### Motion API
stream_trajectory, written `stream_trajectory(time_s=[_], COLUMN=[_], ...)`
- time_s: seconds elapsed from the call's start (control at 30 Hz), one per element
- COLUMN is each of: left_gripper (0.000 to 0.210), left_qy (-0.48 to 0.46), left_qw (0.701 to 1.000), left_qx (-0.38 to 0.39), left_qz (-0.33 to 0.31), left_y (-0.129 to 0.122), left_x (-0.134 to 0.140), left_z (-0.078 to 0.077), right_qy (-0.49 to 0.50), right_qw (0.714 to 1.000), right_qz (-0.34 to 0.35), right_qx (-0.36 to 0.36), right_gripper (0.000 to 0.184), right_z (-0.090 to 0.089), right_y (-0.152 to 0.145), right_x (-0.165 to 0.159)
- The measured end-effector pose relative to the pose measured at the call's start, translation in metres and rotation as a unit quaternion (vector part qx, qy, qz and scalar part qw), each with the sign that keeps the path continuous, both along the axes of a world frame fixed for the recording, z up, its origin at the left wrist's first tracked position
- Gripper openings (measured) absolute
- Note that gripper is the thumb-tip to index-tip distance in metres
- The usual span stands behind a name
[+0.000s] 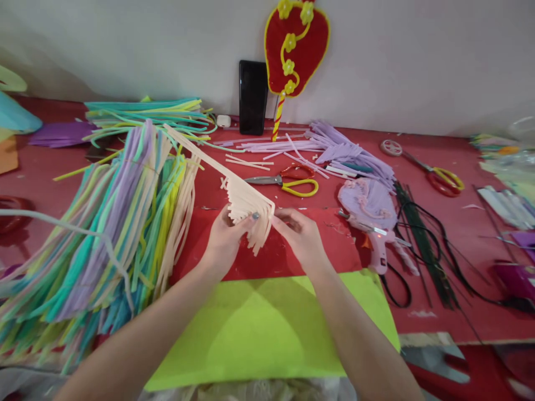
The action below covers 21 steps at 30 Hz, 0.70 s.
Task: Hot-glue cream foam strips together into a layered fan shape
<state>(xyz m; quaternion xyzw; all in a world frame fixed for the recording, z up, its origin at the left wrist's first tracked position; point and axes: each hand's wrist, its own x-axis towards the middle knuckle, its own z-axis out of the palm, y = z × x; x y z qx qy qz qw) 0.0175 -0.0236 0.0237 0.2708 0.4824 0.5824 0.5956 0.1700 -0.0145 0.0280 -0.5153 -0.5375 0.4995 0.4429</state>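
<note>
A cream fan-shaped piece made of pipe cleaners is held up over the table between both hands. Long straight stems run from it toward the upper left, and short bent ends fan out below. My left hand is closed on its lower left side, thumb across the front. At the right corner, the fingers of my right hand pinch the folded edge. Behind the piece lie scissors with a red and a yellow handle. A lilac pipe-cleaner fan rests to the right, partly behind a pink glue gun.
Bundles of coloured pipe cleaners cover the left side. Lilac stems lie at the back. A red fan and a black phone stand against the wall. More scissors and dark green stems are at right. Lime fabric lies in front.
</note>
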Motion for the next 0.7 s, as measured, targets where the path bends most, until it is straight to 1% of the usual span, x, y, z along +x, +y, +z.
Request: stream_trajectory(time_s=[0.13,0.23,0.33,0.43,0.57,0.7], left_gripper=[0.039,0.039,0.038,0.03,0.03,0.031], left_qy=[0.005,0.008,0.014,0.027,0.005,0.031], left_qw=[0.999,0.999,0.998,0.994,0.992,0.989], left_qx=[0.003,0.022,0.028,-0.006,-0.048,-0.041], left_qz=[-0.034,-0.038,-0.061,-0.102,-0.119,-0.138], left_y=[-0.002,-0.002,-0.002,-0.004,-0.004,0.001], left_x=[0.004,0.004,0.004,0.004,0.003,0.0], left_z=[-0.008,-0.009,-0.006,0.0,0.006,0.007], right_qy=[0.019,0.027,0.031,0.042,0.035,0.029], right_qw=[1.0,1.0,0.999,0.999,0.999,0.999], right_qz=[0.003,0.004,0.008,0.011,0.004,-0.009], right_qx=[-0.004,-0.01,-0.02,-0.029,-0.029,-0.027], right_gripper=[0.022,0.021,0.021,0.022,0.024,0.024], right_z=[-0.009,-0.011,-0.011,-0.011,-0.009,-0.009], right_y=[-0.004,-0.005,-0.004,-0.003,-0.003,-0.003], right_x=[0.003,0.007,0.011,0.012,0.011,0.009])
